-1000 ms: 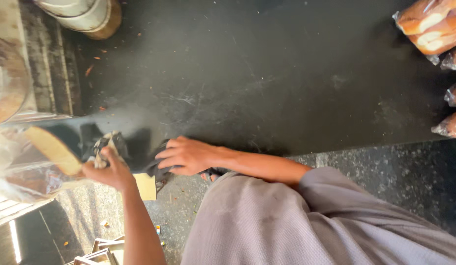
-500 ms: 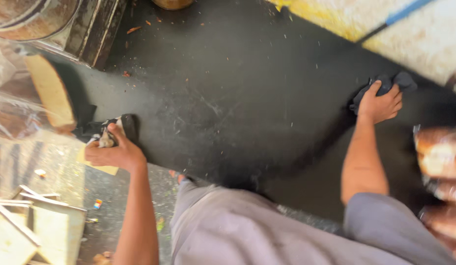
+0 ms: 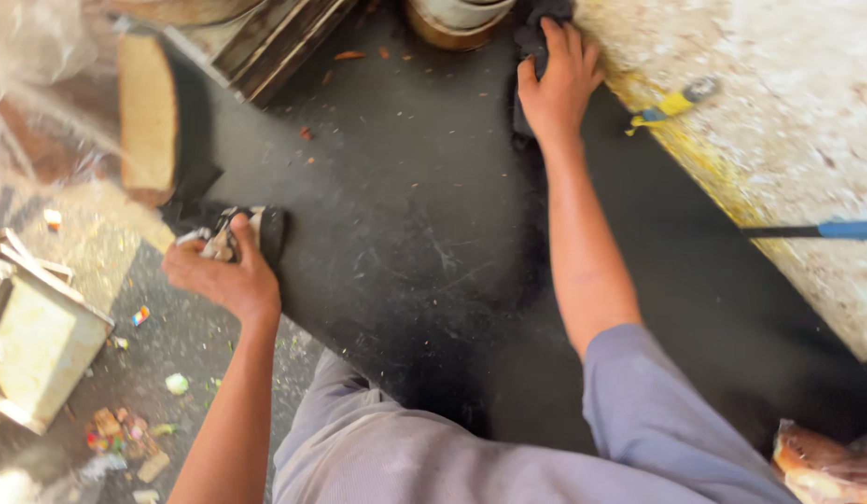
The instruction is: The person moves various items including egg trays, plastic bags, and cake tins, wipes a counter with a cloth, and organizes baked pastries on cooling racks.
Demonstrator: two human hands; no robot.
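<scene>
A wide black counter fills the middle of the view. My right hand is stretched to its far side and presses a dark cloth flat on the surface. My left hand grips a small dark object with a pale part at the counter's near left edge; I cannot tell what it is. A long loaf of bread lies just beyond that hand. I wear grey clothing.
A round metal pot and dark slatted trays stand at the far edge. A yellow-and-blue tool lies on the pale ledge to the right. Bagged bread sits at bottom right. A wooden crate and scraps lie on the floor at left.
My right hand has swept the cloth from near my body across the counter to its far side. The view has turned with it. My left hand has kept its grip at the edge.
</scene>
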